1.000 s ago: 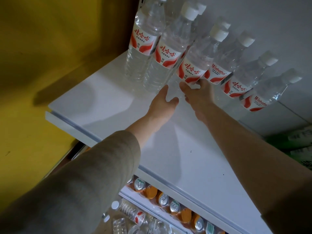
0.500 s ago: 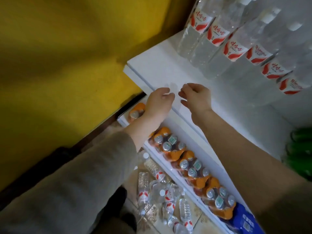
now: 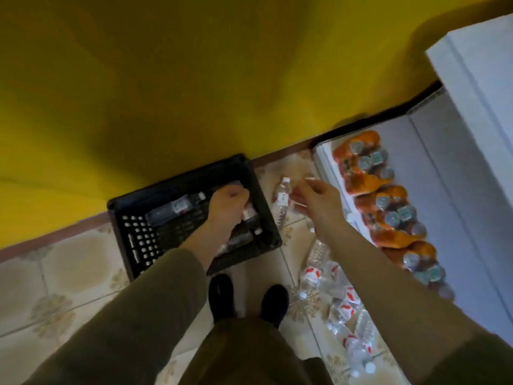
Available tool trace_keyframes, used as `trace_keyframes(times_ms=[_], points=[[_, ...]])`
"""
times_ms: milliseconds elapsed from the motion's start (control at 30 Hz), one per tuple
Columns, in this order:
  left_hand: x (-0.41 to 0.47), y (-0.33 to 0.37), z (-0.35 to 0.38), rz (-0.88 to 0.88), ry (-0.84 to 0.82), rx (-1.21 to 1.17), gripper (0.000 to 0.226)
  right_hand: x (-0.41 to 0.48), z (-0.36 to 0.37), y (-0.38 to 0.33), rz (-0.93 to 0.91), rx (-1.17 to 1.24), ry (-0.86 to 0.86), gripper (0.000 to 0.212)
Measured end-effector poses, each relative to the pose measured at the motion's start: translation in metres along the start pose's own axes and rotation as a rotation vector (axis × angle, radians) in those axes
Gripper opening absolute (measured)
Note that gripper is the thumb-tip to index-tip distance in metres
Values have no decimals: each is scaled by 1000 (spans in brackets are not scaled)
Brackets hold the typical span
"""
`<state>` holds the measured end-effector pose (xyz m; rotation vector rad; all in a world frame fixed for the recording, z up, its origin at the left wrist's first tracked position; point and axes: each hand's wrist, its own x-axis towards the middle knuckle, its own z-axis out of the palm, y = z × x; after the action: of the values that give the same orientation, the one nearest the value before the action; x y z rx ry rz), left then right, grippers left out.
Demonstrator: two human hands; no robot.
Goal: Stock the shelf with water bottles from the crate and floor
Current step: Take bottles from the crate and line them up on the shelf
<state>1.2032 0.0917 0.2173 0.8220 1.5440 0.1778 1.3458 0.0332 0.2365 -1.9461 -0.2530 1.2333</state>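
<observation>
The worry starts right at the fingers: neither hand has a sure hold on anything that I can see, so a hurried snatch could catch a bottle by its slick middle and send it slipping and rolling off. The fingers [image 3: 236,194] of the left hand [image 3: 227,204] are curled, knuckles up, over the black crate [image 3: 122,207], right above a red-labelled bottle [image 3: 249,215]. Whether they grip it or only hover I cannot tell. The fingers [image 3: 298,194] of the right hand [image 3: 316,200] are loosely half-curled and blurred. They hold nothing and hang just above a lone bottle [image 3: 281,201] lying on the floor [image 3: 69,259] beside the crate's right wall. Another bottle [image 3: 175,208] lies across the crate, left of the left hand. Further out, a heap of bottles [image 3: 336,290] sprawls on the tiles close to the person's dark shoes [image 3: 222,293], and I'd say a careless step could kick one away or tread on it and cost them their footing. The white shelf [image 3: 472,79] these belong on is at the far right, well apart from both hands, with orange packs [image 3: 374,176] on the level below. A bottle lifted that far in a loose grip might drop onto those packs.
</observation>
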Motion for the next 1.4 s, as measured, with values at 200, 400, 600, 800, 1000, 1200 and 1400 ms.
trace_keyframes(times_ms=[200,400,600,800,1000,1200,1400], points=[[39,-79,-73,-127,116,-90,13,12,68,70,181,-65,-63,22],[95,-148,-103,-193,145,-93,21,52,127,142,322,-43,-125,20],[186,-208,-117,-92,203,154,32,121,211,206,435,-1,-247,18],[283,-240,-146,82,289,609,39,191,296,268,489,130,-379,35],[347,-273,-170,202,429,911,53,234,347,297,529,193,-396,44],[370,-284,-168,265,533,1053,63,251,368,301,499,255,-374,40],[369,-283,-163,211,505,986,61,250,360,301,475,218,-399,43]])
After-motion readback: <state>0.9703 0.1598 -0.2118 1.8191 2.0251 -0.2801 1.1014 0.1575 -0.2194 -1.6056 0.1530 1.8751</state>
